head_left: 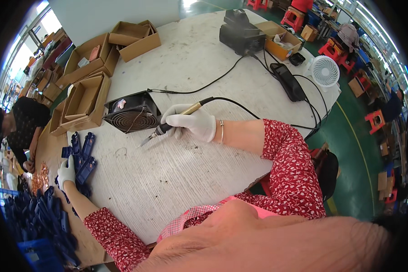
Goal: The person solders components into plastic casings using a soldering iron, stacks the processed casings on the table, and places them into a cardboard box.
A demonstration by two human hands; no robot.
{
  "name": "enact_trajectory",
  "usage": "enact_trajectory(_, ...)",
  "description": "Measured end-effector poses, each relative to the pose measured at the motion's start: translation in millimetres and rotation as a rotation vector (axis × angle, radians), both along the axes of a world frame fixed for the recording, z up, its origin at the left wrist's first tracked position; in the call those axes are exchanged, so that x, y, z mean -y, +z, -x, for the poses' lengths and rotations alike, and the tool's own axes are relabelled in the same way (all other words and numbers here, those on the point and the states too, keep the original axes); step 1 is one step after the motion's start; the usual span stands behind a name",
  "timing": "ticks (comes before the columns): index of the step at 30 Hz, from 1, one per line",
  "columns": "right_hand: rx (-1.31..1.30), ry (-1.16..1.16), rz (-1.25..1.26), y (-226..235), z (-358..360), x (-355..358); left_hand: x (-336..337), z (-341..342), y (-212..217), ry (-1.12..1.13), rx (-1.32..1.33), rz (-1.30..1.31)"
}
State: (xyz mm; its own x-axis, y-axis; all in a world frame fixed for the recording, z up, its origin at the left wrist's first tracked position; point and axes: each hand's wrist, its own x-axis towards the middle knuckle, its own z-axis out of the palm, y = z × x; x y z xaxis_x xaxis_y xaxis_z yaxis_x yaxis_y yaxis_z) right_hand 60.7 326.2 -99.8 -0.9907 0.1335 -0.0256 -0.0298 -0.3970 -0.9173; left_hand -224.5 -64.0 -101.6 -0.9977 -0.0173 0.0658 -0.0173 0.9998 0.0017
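Observation:
My right hand (pixel 192 123), in a white glove, is closed like a pen grip around a corded tool (pixel 191 109) with a gold body, dark front and narrow blade-like tip. The tip points down-left, just above the table. Behind it, a black square fan (pixel 133 111) with a round wire grille stands near my fingers. My left hand (pixel 67 173), gloved too, is at the table's left edge beside several dark blue plastic parts (pixel 84 156). Its thumb and fingers look spread apart. Its far fingers are partly hidden, and I see no part clearly held.
Cardboard boxes (pixel 87 97) line the far left. A large blue pile (pixel 38 217) and copper-coloured pieces (pixel 41 179) lie left, where another person (pixel 25 124) bends over. A black device (pixel 242 38), cables, a dark elongated case (pixel 288 81) and a white fan (pixel 324 71) are at the far right.

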Motion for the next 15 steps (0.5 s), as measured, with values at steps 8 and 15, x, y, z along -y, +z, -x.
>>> enact_trajectory(8,-0.041,0.019,-0.018,-1.5,0.7,-1.5,33.6,43.6,-18.7,-0.182,-0.175,-0.522)
enact_trajectory(15,-0.031,0.01,-0.02,-6.1,7.2,4.4,68.2,24.6,9.8,0.034,-0.474,-0.181)
